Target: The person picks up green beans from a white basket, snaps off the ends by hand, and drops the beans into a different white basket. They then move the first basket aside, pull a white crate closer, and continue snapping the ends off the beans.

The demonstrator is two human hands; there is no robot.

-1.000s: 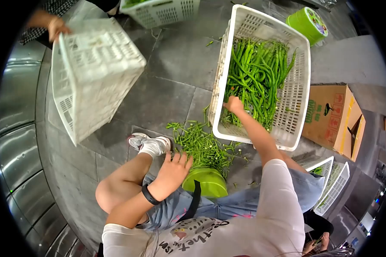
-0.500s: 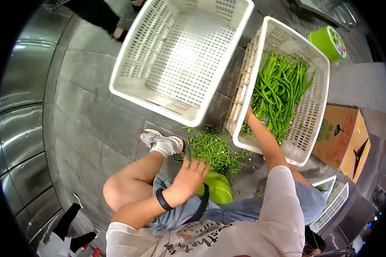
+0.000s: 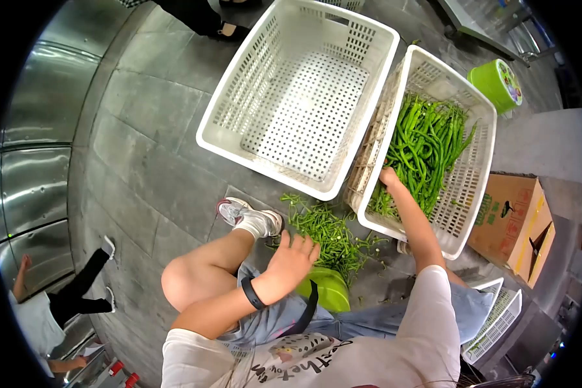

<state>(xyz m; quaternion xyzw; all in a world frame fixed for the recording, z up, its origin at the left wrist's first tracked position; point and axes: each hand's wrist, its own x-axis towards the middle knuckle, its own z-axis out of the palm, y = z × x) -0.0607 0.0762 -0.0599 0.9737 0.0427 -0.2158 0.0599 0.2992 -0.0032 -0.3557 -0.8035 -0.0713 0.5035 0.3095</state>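
My left hand (image 3: 291,264) hangs over the pile of cut green stems (image 3: 330,236) on the floor, its fingers spread and nothing in them. My right hand (image 3: 388,177) reaches inside the near left part of a white basket (image 3: 482,187) that holds long green peppers (image 3: 427,142). Its fingers are bent down at the edge of the peppers, and what they hold, if anything, is hidden. A green bucket (image 3: 326,290) stands between my legs, close to my left hand.
A second white basket (image 3: 323,103) adjoins the pepper basket. A cardboard box (image 3: 507,220) and a green tub (image 3: 496,84) are at the right. White crates (image 3: 498,323) sit lower right. People's legs show at the top (image 3: 191,16) and lower left (image 3: 77,288).
The view has shifted, so the baskets appear lower and the second one further right. More of a person has appeared at the lower left. My right hand remains in the pepper basket.
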